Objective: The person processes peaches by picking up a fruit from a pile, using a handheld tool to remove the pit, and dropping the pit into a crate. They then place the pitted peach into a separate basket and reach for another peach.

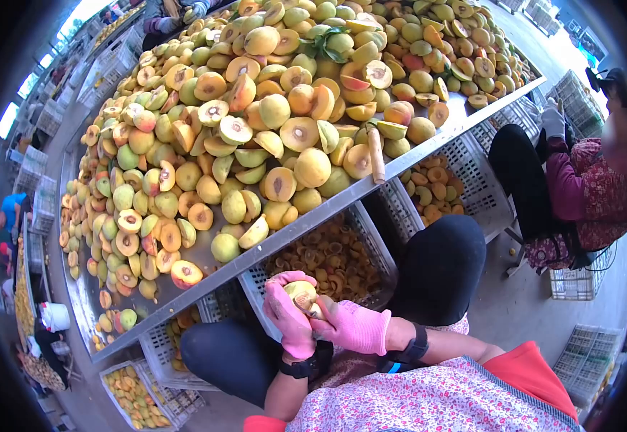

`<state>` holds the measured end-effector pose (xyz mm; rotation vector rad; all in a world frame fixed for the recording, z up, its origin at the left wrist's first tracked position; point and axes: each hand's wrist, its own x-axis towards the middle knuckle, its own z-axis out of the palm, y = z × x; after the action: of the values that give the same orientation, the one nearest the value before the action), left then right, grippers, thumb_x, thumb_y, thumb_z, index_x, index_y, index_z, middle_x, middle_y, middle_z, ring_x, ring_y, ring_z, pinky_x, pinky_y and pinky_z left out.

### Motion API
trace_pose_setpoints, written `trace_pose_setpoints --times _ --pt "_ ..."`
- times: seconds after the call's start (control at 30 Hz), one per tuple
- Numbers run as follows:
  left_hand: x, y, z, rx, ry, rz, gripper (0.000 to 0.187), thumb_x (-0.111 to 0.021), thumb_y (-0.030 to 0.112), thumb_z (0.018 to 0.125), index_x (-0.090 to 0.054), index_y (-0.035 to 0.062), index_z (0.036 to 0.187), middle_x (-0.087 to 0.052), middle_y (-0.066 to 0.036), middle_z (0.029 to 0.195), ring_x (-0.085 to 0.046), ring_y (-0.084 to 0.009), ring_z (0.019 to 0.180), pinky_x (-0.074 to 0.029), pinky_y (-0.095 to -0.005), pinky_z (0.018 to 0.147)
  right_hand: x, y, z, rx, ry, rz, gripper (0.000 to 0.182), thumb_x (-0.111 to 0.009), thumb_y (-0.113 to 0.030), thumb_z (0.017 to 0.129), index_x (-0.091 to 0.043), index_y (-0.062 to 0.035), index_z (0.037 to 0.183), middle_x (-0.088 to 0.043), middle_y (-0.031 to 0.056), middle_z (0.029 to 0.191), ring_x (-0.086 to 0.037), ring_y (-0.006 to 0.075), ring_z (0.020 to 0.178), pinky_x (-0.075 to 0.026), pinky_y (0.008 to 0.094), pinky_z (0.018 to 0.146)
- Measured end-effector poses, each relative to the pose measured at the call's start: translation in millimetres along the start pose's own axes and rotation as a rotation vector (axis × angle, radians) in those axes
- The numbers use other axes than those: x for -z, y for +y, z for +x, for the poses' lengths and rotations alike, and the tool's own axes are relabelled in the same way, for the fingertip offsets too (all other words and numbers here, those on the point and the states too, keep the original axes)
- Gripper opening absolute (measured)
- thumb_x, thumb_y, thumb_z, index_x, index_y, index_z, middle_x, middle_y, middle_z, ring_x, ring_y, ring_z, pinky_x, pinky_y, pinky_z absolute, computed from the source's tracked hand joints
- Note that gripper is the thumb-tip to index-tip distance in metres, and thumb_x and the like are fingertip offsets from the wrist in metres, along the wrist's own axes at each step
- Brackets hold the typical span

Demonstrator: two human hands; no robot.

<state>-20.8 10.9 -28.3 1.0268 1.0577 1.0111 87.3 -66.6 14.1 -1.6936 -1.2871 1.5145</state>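
Left hand (288, 320) and right hand (353, 325), both in pink gloves, close their fingers round a single piece of fruit (301, 294) in the lower middle of the frame. It is pale yellow-green and rounded, with a brownish patch; the fingers cover much of it, so I cannot tell for certain whether the right hand also grips something small. Two black straps (408, 345) circle the wrists, one on each.

Four plastic crates holding fruit show along the near side of the table: one, a perforated grey crate (376, 241) just beyond the hands, holds thin, curled orange-brown pieces; a second stands in the right middle, and two more at lower left.

Across the top and centre, a heap of fruit (256, 119), too many to count, lies on a smooth metal table (328, 214) with a straight raised rim. Most are round, some halved with brown centres. One cylindrical wooden handle (376, 155) leans over that rim, and one cluster of green leaves (322, 45) sits at upper middle. One person (587, 180) in a patterned garment sits at the right edge.
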Motion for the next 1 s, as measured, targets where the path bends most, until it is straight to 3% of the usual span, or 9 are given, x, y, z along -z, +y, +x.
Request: trace_pose_setpoints --times 0.1,0.23,0.33,0.43,0.5,0.53,0.63,0.9,1.0 --pt "10 -7 -1 -0.184 -0.066 0.067 0.059 -0.034 0.052 0.106 -0.059 0.0008 0.092 -0.066 -0.012 0.079 -0.063 -0.0183 0.071 -0.052 -0.0299 0.069 -3 4 0 0.015 -0.062 0.082 0.041 -0.053 -0.033 0.1 -0.049 0.0044 0.115 -0.068 0.0282 0.088 -0.066 0.045 0.087 -0.051 0.0496 0.075" --pt "10 -6 -2 -0.237 -0.09 0.156 0.06 -0.034 0.053 0.106 -0.059 0.0004 0.092 -0.066 -0.012 0.079 -0.063 -0.0185 0.071 -0.051 -0.0302 0.068 -6 18 1 0.053 -0.047 0.145 0.041 -0.053 -0.034 0.1 -0.05 0.0035 0.116 -0.068 0.0281 0.088 -0.066 0.0451 0.086 -0.051 0.0497 0.076" --pt "13 -8 -7 -0.126 -0.181 0.184 0.055 -0.034 0.044 0.106 -0.061 -0.0006 0.09 -0.066 -0.011 0.085 -0.061 -0.0203 0.077 -0.049 -0.033 0.073 -6 22 -3 0.035 -0.108 0.161 0.041 -0.053 -0.033 0.1 -0.048 0.0039 0.117 -0.068 0.028 0.09 -0.066 0.0455 0.087 -0.051 0.0501 0.076" --pt "9 -5 -9 -0.17 -0.072 0.132 0.051 -0.033 0.039 0.106 -0.061 -0.0008 0.088 -0.066 -0.011 0.086 -0.062 -0.0197 0.078 -0.049 -0.0324 0.074 -8 16 -5 0.066 -0.044 0.137 0.041 -0.054 -0.033 0.101 -0.047 0.0044 0.117 -0.067 0.0285 0.091 -0.066 0.0459 0.088 -0.051 0.0504 0.076" --pt "11 4 -9 -0.052 -0.185 0.269 0.052 -0.032 0.038 0.108 -0.061 -0.0006 0.088 -0.066 -0.01 0.087 -0.062 -0.0183 0.081 -0.049 -0.0314 0.075 -9 24 -5 0.052 -0.045 0.06 0.041 -0.054 -0.033 0.101 -0.045 0.0047 0.116 -0.067 0.029 0.091 -0.065 0.0464 0.089 -0.051 0.0509 0.076" --pt "12 10 -9 -0.054 -0.186 0.275 0.052 -0.032 0.038 0.108 -0.061 -0.0006 0.088 -0.066 -0.01 0.087 -0.062 -0.0183 0.081 -0.049 -0.0314 0.075 -7 28 -5 0.104 -0.03 0.064 0.038 -0.052 -0.035 0.103 -0.044 0.0006 0.114 -0.065 0.026 0.081 -0.066 0.044 0.079 -0.05 0.0487 0.068" --pt "13 29 -11 0.142 -0.345 0.238 0.055 -0.03 0.036 0.109 -0.064 -0.0011 0.087 -0.068 -0.01 0.08 -0.064 -0.0168 0.075 -0.05 -0.0297 0.072 -6 28 -11 0.094 -0.093 -0.001 0.039 -0.052 -0.036 0.103 -0.044 0.0007 0.114 -0.066 0.026 0.082 -0.066 0.0441 0.08 -0.05 0.0489 0.068" --pt "-11 22 -36 -0.076 -0.01 0.281 0.07 -0.024 0.052 0.107 -0.058 0.0017 0.073 -0.065 -0.01 0.066 -0.062 -0.0183 0.057 -0.05 -0.0294 0.059 -22 35 -16 0.126 -0.078 0.183 0.039 -0.052 -0.032 0.102 -0.047 0.0048 0.113 -0.068 0.0259 0.089 -0.067 0.0437 0.087 -0.052 0.0472 0.074" --pt "-15 19 -37 -0.166 -0.015 0.281 0.071 -0.022 0.054 0.106 -0.057 0.0036 0.072 -0.064 -0.009 0.064 -0.061 -0.0181 0.056 -0.049 -0.0297 0.057 -24 41 -15 0.16 -0.098 0.254 0.039 -0.051 -0.033 0.103 -0.049 0.0044 0.114 -0.068 0.0251 0.09 -0.067 0.0425 0.087 -0.052 0.0465 0.075"
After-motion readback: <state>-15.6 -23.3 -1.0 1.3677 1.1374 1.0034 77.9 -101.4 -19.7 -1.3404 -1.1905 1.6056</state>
